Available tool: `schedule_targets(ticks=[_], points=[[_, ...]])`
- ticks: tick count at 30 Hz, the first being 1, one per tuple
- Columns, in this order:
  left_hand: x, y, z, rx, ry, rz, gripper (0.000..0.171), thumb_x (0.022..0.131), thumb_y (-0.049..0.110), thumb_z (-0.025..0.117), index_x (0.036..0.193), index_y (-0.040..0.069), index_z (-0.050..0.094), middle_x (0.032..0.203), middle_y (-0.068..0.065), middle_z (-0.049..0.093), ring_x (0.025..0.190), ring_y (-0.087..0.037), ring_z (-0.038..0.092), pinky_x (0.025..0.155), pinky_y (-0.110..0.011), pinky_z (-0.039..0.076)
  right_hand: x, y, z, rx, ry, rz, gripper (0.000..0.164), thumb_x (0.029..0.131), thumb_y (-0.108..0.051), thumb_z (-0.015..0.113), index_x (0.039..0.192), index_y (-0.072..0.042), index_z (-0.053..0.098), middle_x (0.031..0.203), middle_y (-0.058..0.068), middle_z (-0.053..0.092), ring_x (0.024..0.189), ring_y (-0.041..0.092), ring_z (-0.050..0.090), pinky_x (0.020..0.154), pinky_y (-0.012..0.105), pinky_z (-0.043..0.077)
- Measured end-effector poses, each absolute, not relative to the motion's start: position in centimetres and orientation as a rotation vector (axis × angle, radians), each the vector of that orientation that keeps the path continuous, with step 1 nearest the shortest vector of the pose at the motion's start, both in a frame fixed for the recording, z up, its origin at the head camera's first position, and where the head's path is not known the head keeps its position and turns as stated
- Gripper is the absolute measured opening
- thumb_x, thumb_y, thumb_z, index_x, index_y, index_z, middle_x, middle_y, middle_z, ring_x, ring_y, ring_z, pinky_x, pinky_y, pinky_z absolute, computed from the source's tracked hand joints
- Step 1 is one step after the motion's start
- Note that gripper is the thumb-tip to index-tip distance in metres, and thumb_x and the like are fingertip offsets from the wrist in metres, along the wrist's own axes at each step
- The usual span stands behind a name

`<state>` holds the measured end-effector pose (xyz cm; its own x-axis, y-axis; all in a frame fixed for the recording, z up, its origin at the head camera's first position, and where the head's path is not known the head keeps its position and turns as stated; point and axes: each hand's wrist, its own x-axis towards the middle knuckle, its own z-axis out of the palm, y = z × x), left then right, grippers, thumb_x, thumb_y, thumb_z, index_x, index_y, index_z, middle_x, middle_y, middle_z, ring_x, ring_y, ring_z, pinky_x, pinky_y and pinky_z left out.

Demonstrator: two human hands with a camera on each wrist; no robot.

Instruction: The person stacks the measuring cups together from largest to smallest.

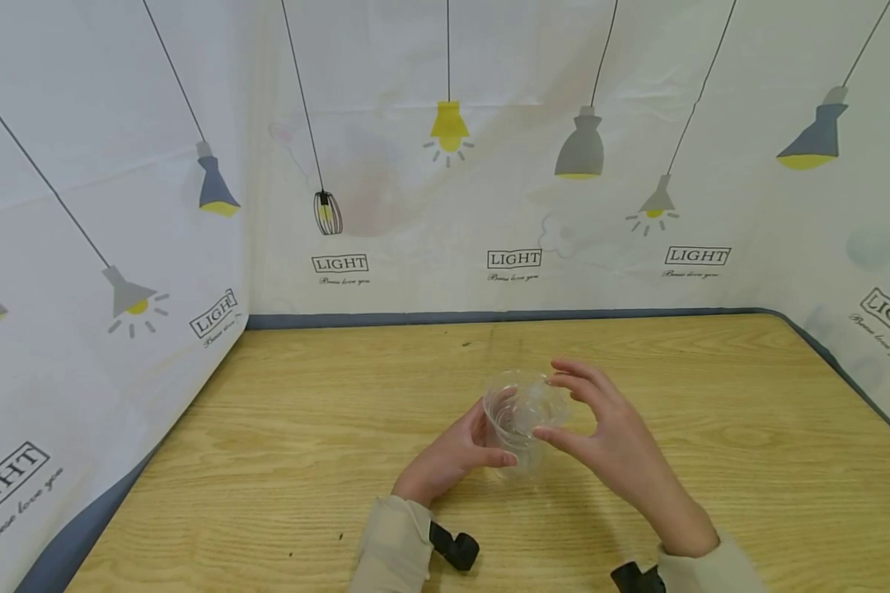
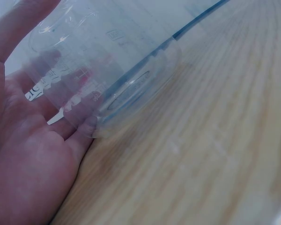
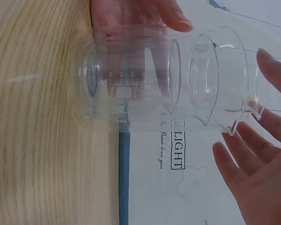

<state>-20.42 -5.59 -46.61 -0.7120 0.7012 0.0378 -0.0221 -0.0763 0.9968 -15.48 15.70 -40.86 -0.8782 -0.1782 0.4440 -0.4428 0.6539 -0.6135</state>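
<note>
A clear graduated beaker stands on the wooden table in the head view, with smaller clear beakers nested in its mouth. My left hand grips its side, thumb toward the front and fingers behind the wall. White scale marks show on the large beaker in the right wrist view. At the top, my right hand pinches a small clear beaker near its rim between thumb and fingers. Several rims and spouts overlap there, so exact contact is hard to see. The left wrist view shows the beaker's base low against the table.
The wooden table spreads around both hands. A white backdrop printed with hanging lamps rises along the back and sides, with a blue-grey lower edge. Black wrist straps sit at the cuffs.
</note>
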Motion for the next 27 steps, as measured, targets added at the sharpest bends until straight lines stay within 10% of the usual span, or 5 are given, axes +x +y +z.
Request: schedule_targets(ticks=[27], points=[[-20.35, -5.62, -46.46, 0.724, 1.685, 1.843, 0.073, 0.081, 0.004, 0.063, 0.137, 0.034, 0.028, 0.138, 0.008, 0.031, 0.126, -0.02, 0.031, 0.097, -0.033, 0.033, -15.73, 15.02, -41.32, 0.484, -2.543, 1.043, 0.059, 0.072, -0.047, 0.068, 0.119, -0.014, 0.053, 0.132, -0.003, 0.041, 0.115, 0.021, 0.043, 0.081, 0.044, 0.044]])
